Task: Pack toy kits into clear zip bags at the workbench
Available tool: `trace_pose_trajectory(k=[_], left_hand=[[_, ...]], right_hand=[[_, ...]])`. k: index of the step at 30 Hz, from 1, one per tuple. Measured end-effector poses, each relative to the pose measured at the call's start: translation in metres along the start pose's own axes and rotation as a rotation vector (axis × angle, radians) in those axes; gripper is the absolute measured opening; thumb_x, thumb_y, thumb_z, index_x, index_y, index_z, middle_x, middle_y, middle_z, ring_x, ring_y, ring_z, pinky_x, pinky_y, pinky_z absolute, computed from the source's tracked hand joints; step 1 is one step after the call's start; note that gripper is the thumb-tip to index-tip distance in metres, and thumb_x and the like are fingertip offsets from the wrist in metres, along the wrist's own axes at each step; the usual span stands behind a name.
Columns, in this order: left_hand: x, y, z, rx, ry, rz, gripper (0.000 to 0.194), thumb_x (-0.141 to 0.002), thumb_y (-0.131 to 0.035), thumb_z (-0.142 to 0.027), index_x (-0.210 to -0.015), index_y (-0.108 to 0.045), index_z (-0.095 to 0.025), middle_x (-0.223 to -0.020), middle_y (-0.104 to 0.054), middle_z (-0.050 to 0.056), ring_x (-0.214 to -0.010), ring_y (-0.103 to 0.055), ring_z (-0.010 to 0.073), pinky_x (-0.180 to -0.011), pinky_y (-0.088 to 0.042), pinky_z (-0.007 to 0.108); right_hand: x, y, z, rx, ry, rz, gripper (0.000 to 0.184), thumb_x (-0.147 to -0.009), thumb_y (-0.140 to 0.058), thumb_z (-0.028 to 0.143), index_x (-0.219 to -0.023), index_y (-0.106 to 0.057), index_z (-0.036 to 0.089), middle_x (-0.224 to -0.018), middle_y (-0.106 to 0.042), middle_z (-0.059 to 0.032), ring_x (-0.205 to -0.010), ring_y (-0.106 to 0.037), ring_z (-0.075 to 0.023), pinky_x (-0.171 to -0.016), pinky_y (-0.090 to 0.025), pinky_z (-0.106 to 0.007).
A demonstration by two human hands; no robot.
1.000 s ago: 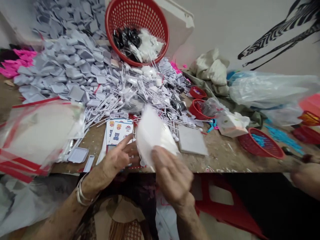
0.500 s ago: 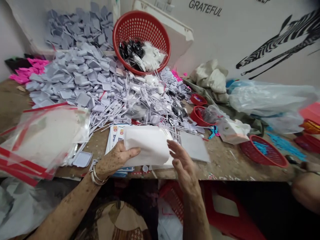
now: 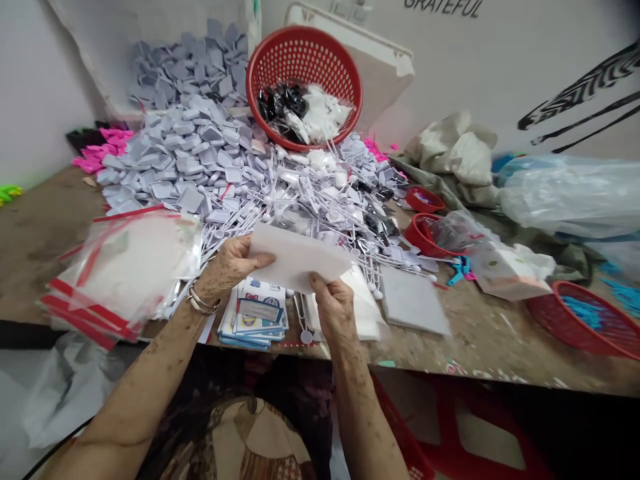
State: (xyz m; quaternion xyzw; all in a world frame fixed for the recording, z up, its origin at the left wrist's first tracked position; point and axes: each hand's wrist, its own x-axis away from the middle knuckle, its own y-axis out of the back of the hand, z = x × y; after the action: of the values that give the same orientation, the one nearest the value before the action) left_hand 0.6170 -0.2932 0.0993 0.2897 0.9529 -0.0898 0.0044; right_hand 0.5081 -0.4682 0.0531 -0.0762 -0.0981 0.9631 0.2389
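Note:
A white, slightly see-through sheet point(image 3: 297, 257) is held up over the front of the table between both hands. My left hand point(image 3: 234, 267) pinches its left end with the thumb on top. My right hand point(image 3: 334, 308) grips the lower right edge, thumb on the near face. Below the sheet lies a stack of printed sticker cards point(image 3: 253, 313) with blue edges. A small round-ended plastic piece point(image 3: 306, 335) rests beside the stack. More white sheets point(image 3: 367, 310) lie just beyond my right hand, with a grey-white flat square point(image 3: 415, 300) to their right.
A heap of pale grey plastic pieces point(image 3: 200, 153) covers the back. A red basket point(image 3: 305, 40) holding black and white bagged parts leans on it. Red-edged clear bags point(image 3: 130, 267) lie left. Small red baskets point(image 3: 590, 327) and a tissue box point(image 3: 510, 270) stand right.
My right hand has closed on the sheet's right side, and the sheet is now lifted and tilted. The view has swung left, and the other person's arm at right is out of view.

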Motion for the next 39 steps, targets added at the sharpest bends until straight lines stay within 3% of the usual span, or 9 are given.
trace_pose_trajectory(k=[5, 11, 16, 17, 23, 29, 33, 36, 39], left_hand=[[0.007, 0.023, 0.019, -0.043, 0.108, -0.012, 0.042, -0.070, -0.080, -0.040, -0.100, -0.072, -0.012, -0.094, -0.076, 0.009, -0.080, -0.070, 0.0217, -0.075, -0.059, 0.036], [0.006, 0.022, 0.020, -0.173, 0.001, -0.083, 0.037, -0.081, -0.070, -0.036, -0.110, -0.065, -0.014, -0.099, -0.073, 0.007, -0.085, -0.068, 0.0199, -0.077, -0.056, 0.034], [0.057, 0.011, 0.022, -0.750, -0.405, -0.665, 0.025, -0.086, -0.066, -0.026, -0.109, -0.060, -0.018, -0.103, -0.066, 0.007, -0.096, -0.062, 0.0192, -0.091, -0.050, 0.037], [0.072, 0.007, 0.028, -0.868, -0.485, -0.668, 0.017, -0.088, -0.064, -0.024, -0.103, -0.061, -0.018, -0.096, -0.066, 0.006, -0.093, -0.062, 0.0190, -0.091, -0.049, 0.038], [0.119, -0.015, 0.077, -1.181, -0.714, -0.180, 0.029, -0.094, -0.049, -0.010, -0.117, -0.064, -0.019, -0.108, -0.071, 0.008, -0.106, -0.061, 0.0209, -0.096, -0.045, 0.039], [0.099, -0.014, 0.083, -1.372, -0.473, -0.018, 0.024, -0.095, -0.054, -0.020, -0.116, -0.065, -0.016, -0.118, -0.069, 0.010, -0.107, -0.058, 0.0232, -0.094, -0.043, 0.042], [0.092, -0.009, 0.069, -1.431, -0.355, 0.155, 0.028, -0.091, -0.063, -0.026, -0.118, -0.063, -0.017, -0.121, -0.067, 0.009, -0.107, -0.058, 0.0241, -0.089, -0.045, 0.042], [0.089, -0.006, 0.065, -1.510, -0.358, 0.240, 0.026, -0.092, -0.061, -0.023, -0.117, -0.062, -0.017, -0.120, -0.066, 0.010, -0.104, -0.060, 0.0235, -0.086, -0.047, 0.040], [0.086, -0.002, 0.069, -1.586, -0.466, 0.303, 0.020, -0.095, -0.055, -0.020, -0.113, -0.061, -0.012, -0.116, -0.066, 0.013, -0.098, -0.062, 0.0222, -0.082, -0.048, 0.037]], right_hand=[[0.005, -0.007, -0.018, 0.254, -0.096, 0.138, 0.028, -0.083, -0.064, 0.040, -0.094, -0.074, 0.017, -0.086, -0.075, -0.0030, -0.082, -0.065, -0.0207, -0.081, -0.051, -0.034], [0.013, -0.003, -0.012, 0.609, -0.015, 0.012, 0.032, -0.081, -0.060, 0.045, -0.088, -0.071, 0.015, -0.073, -0.070, -0.0033, -0.068, -0.057, -0.0181, -0.068, -0.046, -0.030], [0.026, -0.004, -0.017, 0.729, -0.001, 0.026, 0.028, -0.083, -0.055, 0.045, -0.077, -0.064, 0.019, -0.067, -0.066, -0.0012, -0.062, -0.052, -0.0158, -0.060, -0.041, -0.027], [0.029, -0.004, -0.020, 0.760, 0.002, 0.023, 0.027, -0.083, -0.054, 0.045, -0.075, -0.062, 0.020, -0.064, -0.065, -0.0003, -0.060, -0.051, -0.0152, -0.059, -0.040, -0.027], [0.033, -0.011, -0.033, 0.787, 0.021, 0.046, 0.021, -0.084, -0.053, 0.038, -0.096, -0.058, 0.021, -0.084, -0.074, -0.0063, -0.074, -0.066, -0.0209, -0.069, -0.049, -0.031], [0.031, -0.015, -0.040, 0.957, 0.065, 0.121, 0.035, -0.088, -0.046, 0.029, -0.117, -0.053, 0.012, -0.088, -0.073, -0.0123, -0.081, -0.069, -0.0261, -0.074, -0.052, -0.038], [0.045, -0.016, -0.036, 1.167, 0.303, 0.078, 0.042, -0.095, -0.042, 0.025, -0.133, -0.046, 0.009, -0.107, -0.067, -0.0191, -0.093, -0.065, -0.0292, -0.078, -0.053, -0.043], [0.060, -0.019, -0.031, 1.287, 0.513, 0.092, 0.029, -0.096, -0.044, 0.020, -0.121, -0.059, 0.015, -0.111, -0.062, -0.0185, -0.102, -0.058, -0.0305, -0.084, -0.052, -0.046], [0.069, -0.021, -0.031, 1.338, 0.566, 0.259, 0.024, -0.095, -0.044, 0.012, -0.097, -0.067, 0.019, -0.088, -0.062, -0.0105, -0.082, -0.055, -0.0254, -0.073, -0.052, -0.039]])
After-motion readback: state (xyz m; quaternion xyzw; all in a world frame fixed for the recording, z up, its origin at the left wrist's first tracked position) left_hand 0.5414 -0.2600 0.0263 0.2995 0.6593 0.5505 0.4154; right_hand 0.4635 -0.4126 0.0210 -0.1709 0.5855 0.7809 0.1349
